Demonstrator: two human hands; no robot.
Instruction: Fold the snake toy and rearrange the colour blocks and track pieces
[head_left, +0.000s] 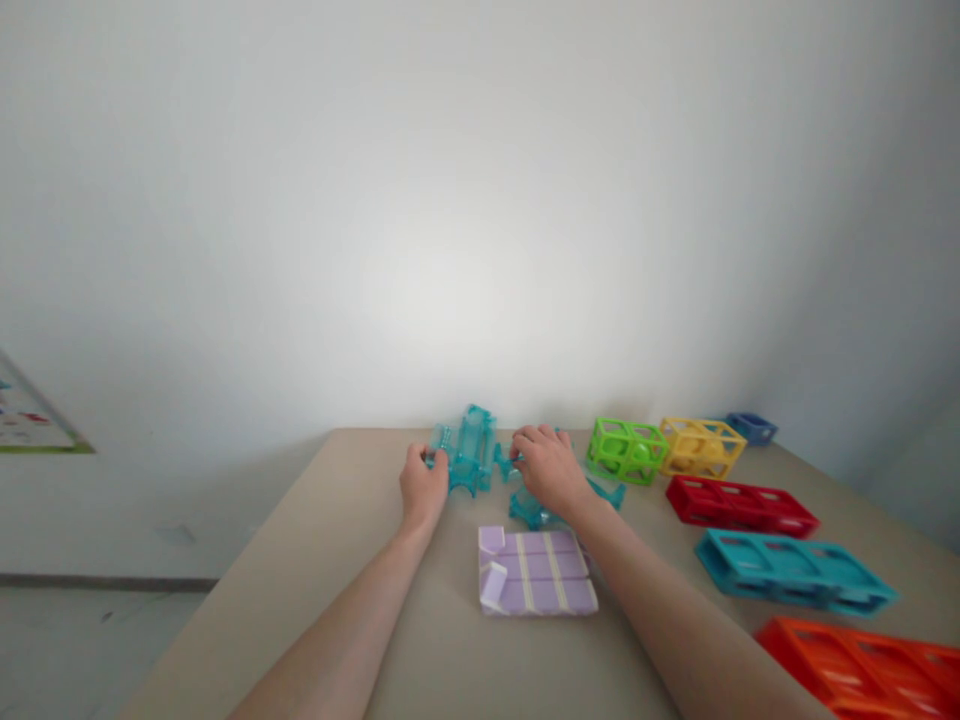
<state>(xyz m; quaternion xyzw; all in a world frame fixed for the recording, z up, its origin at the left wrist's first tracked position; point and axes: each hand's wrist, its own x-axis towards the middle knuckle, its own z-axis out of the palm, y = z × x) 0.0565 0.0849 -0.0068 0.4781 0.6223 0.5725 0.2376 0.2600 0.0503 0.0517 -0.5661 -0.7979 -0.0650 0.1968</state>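
My left hand [424, 486] is closed on the left edge of a see-through teal plastic assembly [472, 450], thumb on the near side. This assembly has a boxy raised part and stands by the wall. Over more teal parts is my right hand [550, 468], its fingers bent down and pinching a small teal plastic piece [508, 462]; the fingertips partly cover it. Below that hand and wrist lies another teal piece [529, 508] with curved ends, its middle hidden. A purple checked block panel [544, 572] lies flat between my forearms.
Along the right stand open plastic frames: green [627, 450], yellow [701, 447], dark blue [752, 428], red [741, 505], teal-blue [795, 570] and orange-red [870, 665]. A white wall [480, 220] bounds the table [315, 560] at the back. A poster [34, 420] hangs at left.
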